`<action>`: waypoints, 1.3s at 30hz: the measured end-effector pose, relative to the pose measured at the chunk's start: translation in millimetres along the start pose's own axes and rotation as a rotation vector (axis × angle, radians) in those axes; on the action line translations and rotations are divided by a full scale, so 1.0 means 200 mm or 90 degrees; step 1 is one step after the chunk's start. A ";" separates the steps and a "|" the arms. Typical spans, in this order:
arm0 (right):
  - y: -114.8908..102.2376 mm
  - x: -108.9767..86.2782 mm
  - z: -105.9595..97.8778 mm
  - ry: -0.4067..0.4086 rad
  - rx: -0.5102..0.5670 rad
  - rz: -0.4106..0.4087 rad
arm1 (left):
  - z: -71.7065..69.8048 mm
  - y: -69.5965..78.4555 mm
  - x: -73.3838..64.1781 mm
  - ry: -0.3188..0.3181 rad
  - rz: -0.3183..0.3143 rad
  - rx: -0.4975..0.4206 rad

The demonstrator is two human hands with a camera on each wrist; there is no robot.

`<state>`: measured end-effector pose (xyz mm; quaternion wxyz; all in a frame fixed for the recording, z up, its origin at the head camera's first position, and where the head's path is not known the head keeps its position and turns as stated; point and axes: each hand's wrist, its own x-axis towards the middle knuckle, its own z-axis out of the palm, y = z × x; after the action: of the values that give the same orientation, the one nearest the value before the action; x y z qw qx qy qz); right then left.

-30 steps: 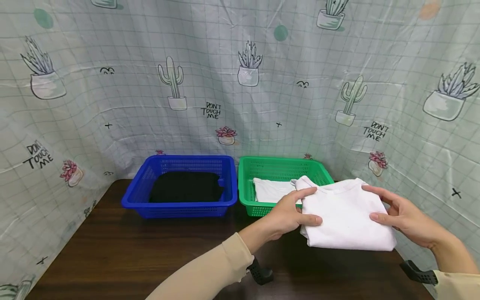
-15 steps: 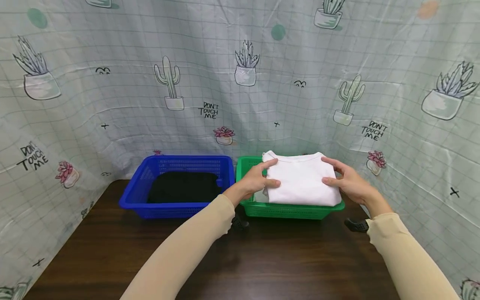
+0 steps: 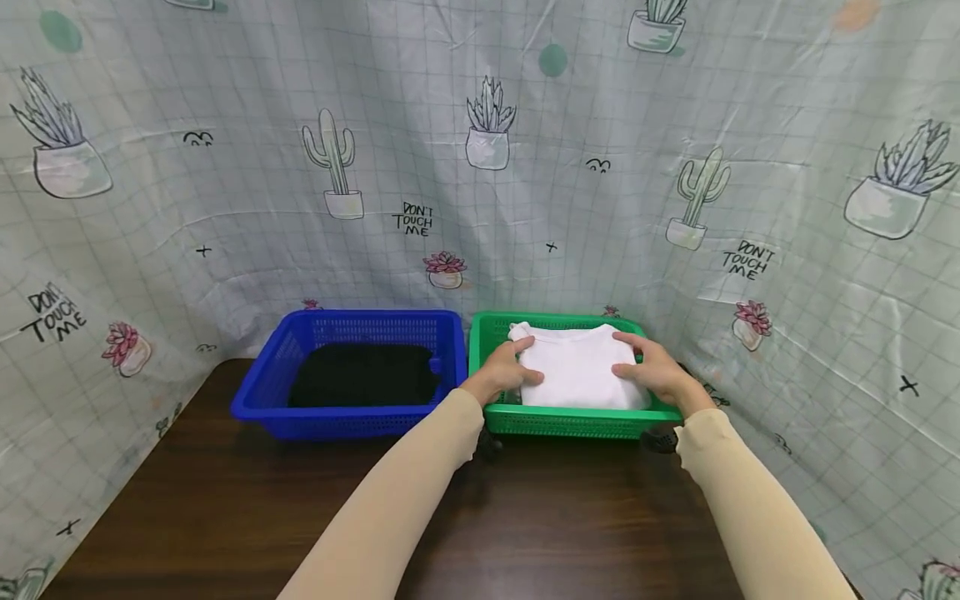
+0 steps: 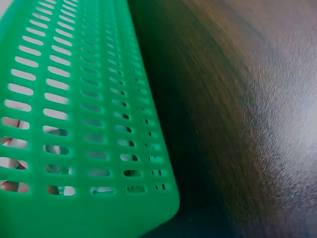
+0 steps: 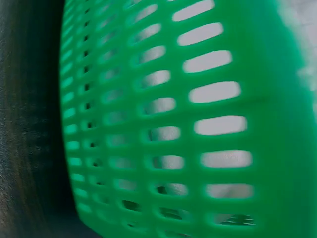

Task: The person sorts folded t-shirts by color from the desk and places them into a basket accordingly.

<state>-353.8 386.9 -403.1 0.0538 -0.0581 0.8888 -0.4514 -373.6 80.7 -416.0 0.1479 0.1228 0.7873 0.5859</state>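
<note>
A folded white shirt (image 3: 577, 371), its neckline toward the back, lies inside the green basket (image 3: 577, 422). My left hand (image 3: 502, 369) grips the shirt's left side, with thumb and forefinger showing on top. On the opposite side my right hand (image 3: 654, 369) holds the shirt's right edge in the same way. The remaining fingers are hidden beneath the cloth and behind the basket wall. Both wrist views are filled by the slotted green basket wall (image 4: 74, 213), and white cloth shows through its holes. In the left wrist view, bits of fingers appear behind the lower slots.
A blue basket (image 3: 337, 425) stands directly left of the green one, with folded black cloth (image 3: 363, 375) in it. Both rest on a dark wooden table (image 3: 525, 517). A cactus-print curtain (image 3: 420, 150) hangs close behind and along both sides.
Both hands have carried the folded white shirt from right of the green basket leftward and over it, then lowered it inside. The white cloth lying in that basket is now covered.
</note>
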 end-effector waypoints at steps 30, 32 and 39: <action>0.10 0.08 0.12 -0.093 -0.153 0.039 | 0.05 -0.05 0.01 -0.021 -0.110 0.231; 0.09 0.08 0.13 -0.101 -0.170 0.042 | 0.05 -0.04 0.00 -0.016 -0.109 0.244; 0.07 0.07 0.13 -0.132 -0.231 0.044 | 0.06 -0.04 -0.01 -0.017 -0.107 0.288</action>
<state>-363.9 371.9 -429.4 0.1494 -0.0823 0.9467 -0.2732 -368.0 88.1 -426.2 0.1750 0.0947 0.9040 0.3785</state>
